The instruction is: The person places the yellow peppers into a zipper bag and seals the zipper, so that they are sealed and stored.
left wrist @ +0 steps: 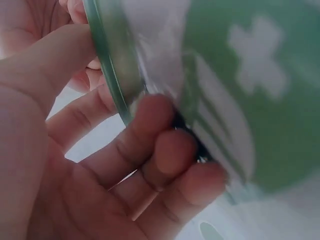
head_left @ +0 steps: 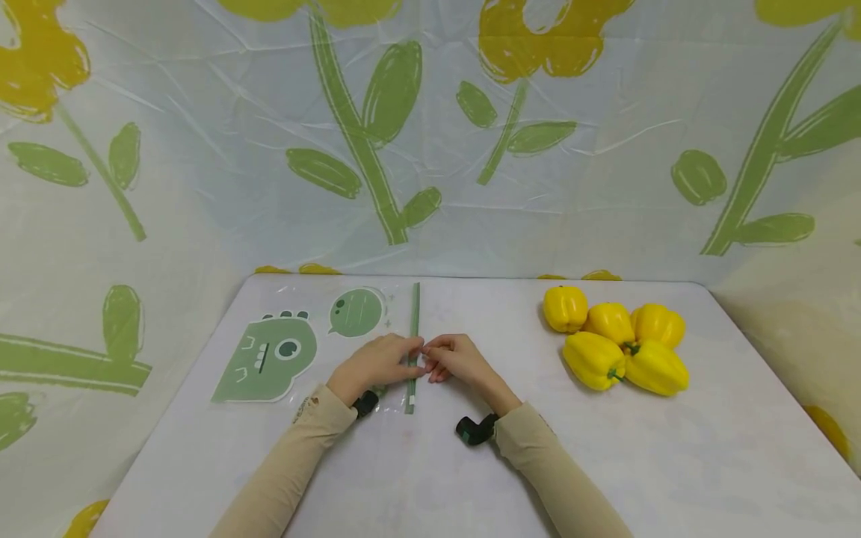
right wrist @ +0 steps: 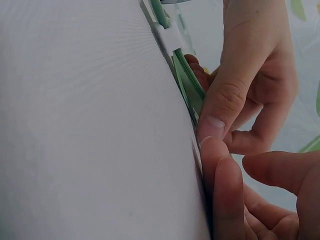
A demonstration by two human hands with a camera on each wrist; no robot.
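Note:
A clear zip bag (head_left: 312,373) printed with a green cartoon monster lies flat at the left, its green zip strip (head_left: 415,310) facing right. My left hand (head_left: 380,361) pinches the bag's mouth by the strip; in the left wrist view its thumb meets the green edge (left wrist: 111,80) and several fingertips lie against the plastic. Opposite it, my right hand (head_left: 464,362) reaches the same edge. The right wrist view shows its fingertips (right wrist: 228,185) at the bag's lip beside the left thumb, with its own thumb held apart. A white slider (right wrist: 170,39) sits on the strip.
Several yellow bell peppers (head_left: 608,325) are grouped on the right side of the white table (head_left: 471,493). Behind the table hangs a cloth (head_left: 592,209) with a flower print. A black wrist camera (head_left: 475,431) is worn at the right wrist.

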